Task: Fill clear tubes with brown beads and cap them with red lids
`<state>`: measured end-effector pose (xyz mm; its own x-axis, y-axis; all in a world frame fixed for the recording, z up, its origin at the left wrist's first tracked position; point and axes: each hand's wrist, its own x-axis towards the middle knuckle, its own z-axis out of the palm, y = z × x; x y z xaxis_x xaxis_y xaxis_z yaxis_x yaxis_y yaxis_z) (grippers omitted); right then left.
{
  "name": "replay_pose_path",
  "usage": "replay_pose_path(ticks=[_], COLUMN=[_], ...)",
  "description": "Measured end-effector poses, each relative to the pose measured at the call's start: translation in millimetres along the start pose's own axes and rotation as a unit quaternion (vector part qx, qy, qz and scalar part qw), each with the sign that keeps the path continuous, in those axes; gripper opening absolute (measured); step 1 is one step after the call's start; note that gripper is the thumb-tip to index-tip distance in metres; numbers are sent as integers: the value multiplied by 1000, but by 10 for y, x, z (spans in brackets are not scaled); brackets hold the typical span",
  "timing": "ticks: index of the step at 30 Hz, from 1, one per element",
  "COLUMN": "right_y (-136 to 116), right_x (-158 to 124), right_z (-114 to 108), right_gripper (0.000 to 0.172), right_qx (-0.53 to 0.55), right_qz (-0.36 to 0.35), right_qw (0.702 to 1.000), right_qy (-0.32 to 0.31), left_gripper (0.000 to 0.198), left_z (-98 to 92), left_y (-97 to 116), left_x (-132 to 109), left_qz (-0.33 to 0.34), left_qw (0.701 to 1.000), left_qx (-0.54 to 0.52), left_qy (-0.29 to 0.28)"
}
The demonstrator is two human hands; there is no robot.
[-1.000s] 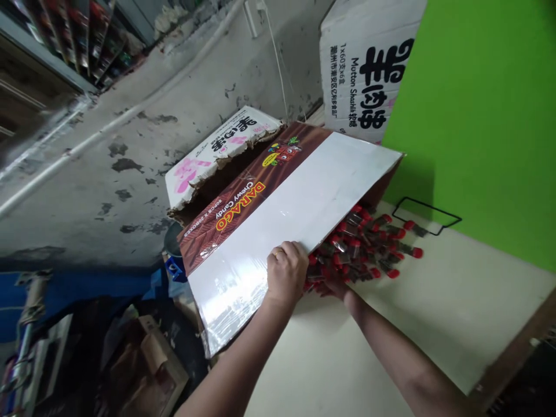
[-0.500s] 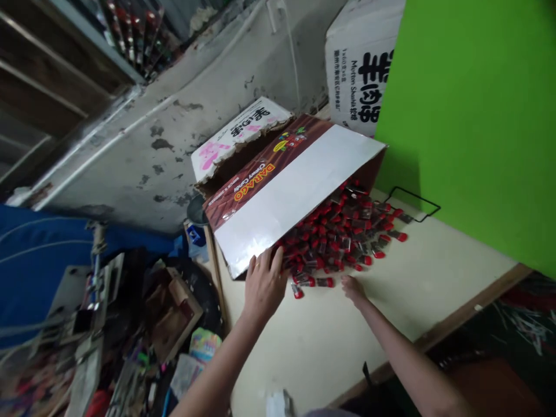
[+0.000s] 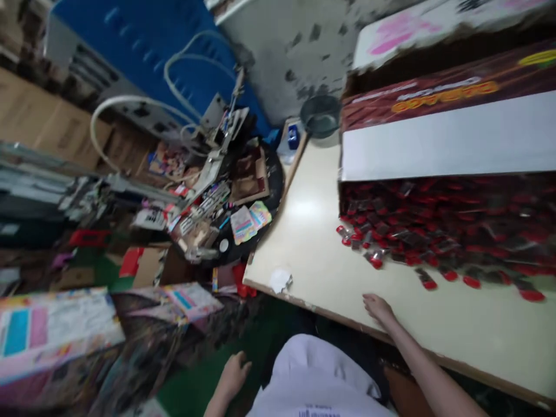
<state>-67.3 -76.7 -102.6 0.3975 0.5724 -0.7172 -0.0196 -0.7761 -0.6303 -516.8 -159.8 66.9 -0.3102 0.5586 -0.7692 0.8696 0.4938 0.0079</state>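
A brown and white candy box lies on its side at the right of the cream table. Small red-capped wrapped pieces fill its opening and spill onto the tabletop. My right hand rests by the table's front edge, below the pile, its fingers close together; whether anything is in them is too small to tell. Off the table, at the bottom left of the view, my left hand hangs over the green floor with its fingers partly curled, blurred, and no object visible in it.
A dark round bowl sits at the table's back left corner. A white scrap lies near the front left corner. Left of the table stand a machine with metal arms and a printed carton.
The view has turned to the left. My left hand has let go of the candy box and moved off the table to the lower left. My right hand is now nearer the front edge.
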Motion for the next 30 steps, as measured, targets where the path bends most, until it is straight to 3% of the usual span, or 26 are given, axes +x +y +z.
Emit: replay_pose_path(ticks=[4,8,12,15,18,20,22,24,25,27,30], right_y=[-159,-197,-173,-149,-119,-107,-113,-121,-114,-53,132], right_x=[152,-5,-359,-559,-651,-710,-850,-1136,-1341,-1849,-2659], right_z=[517,1129,2005,2716,3199,3319,3308,3237,3204,3172,3190], right_gripper=[21,30,50,62,49,33,25,20,17,13,16], right_qx=[-82,-134,-188,-229,-265,-286,-299,-303,-302,-294,-277], right_qz=[-2,-25,-115,-207,-250,-256,-265,-284,-296,-317,-339], right_qw=[994,981,963,941,922,916,909,899,893,874,832], right_qy=[-79,-137,-152,-142,-129,-119,-117,-135,-156,-222,-341], left_gripper=[19,16,19,20,26,30,35,45,53,65,63], left_z=[488,735,846,1003,1245,1361,1354,1201,1078,792,417], left_y=[-286,-464,-826,-1292,-1816,-2060,-2118,-1964,-1823,-1475,-1005], left_x=[-177,-218,-117,9,92,116,147,204,242,321,392], left_qz=[-55,-89,-94,-92,-97,-80,-38,-18,-26,-42,19], left_qw=[990,972,960,955,956,959,950,911,878,778,617], left_qx=[-123,-213,-263,-282,-277,-273,-309,-409,-477,-627,-786], left_qy=[-30,-38,-31,-23,-18,2,32,43,33,-7,-36])
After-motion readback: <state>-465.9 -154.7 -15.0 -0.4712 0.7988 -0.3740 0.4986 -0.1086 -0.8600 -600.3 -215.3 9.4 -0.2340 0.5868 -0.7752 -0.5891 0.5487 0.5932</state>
